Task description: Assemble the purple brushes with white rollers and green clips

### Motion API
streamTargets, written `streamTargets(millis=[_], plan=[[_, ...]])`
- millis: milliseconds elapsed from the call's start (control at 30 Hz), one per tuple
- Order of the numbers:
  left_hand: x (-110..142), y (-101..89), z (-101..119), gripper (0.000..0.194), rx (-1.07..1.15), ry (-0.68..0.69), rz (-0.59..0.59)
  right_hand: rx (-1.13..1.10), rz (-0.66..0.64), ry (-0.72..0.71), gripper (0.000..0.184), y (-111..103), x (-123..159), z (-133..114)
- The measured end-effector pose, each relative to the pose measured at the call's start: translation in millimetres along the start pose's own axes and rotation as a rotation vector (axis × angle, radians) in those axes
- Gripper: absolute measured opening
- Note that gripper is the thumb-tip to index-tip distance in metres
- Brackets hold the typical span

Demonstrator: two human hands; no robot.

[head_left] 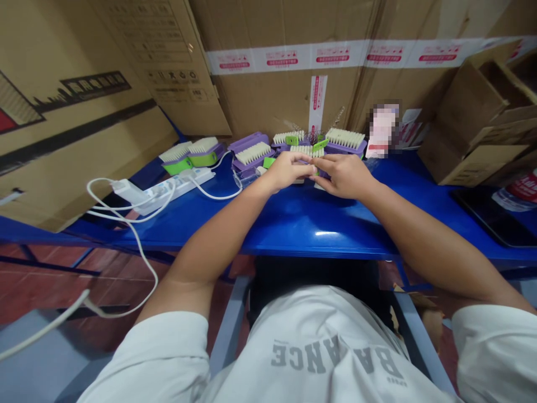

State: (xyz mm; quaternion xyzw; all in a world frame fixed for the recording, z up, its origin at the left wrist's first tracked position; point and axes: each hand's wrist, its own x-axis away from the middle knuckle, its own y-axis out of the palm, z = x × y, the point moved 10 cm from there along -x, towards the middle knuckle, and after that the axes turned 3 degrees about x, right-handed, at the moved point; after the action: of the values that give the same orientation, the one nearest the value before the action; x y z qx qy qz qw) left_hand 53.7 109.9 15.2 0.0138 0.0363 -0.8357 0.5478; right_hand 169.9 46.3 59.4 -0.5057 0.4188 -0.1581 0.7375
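Note:
My left hand and my right hand meet over the far part of the blue table, fingertips closed together. Whatever lies between them is mostly hidden by the fingers; only bits of green and purple show. Just behind the fingers, the white bristles of a brush face up. Around it lie several more brushes with purple or green bodies: one purple brush is left of my left hand, and another purple brush sits behind my right hand. Two green-sided brushes stand farther left.
A white power strip with plugs and looping cables lies at left. Large cardboard boxes wall off the back and left. At right are an open carton, a black phone-like slab and a bottle. The blue table ends before my body.

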Motion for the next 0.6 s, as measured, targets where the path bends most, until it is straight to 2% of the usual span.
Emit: streamTargets(millis=[600], plan=[[-2.4,-2.6,-1.8,0.021,0.007,0.014,0.008,-0.014,0.006,0.014,0.054,0.2,-0.4,1.8]])
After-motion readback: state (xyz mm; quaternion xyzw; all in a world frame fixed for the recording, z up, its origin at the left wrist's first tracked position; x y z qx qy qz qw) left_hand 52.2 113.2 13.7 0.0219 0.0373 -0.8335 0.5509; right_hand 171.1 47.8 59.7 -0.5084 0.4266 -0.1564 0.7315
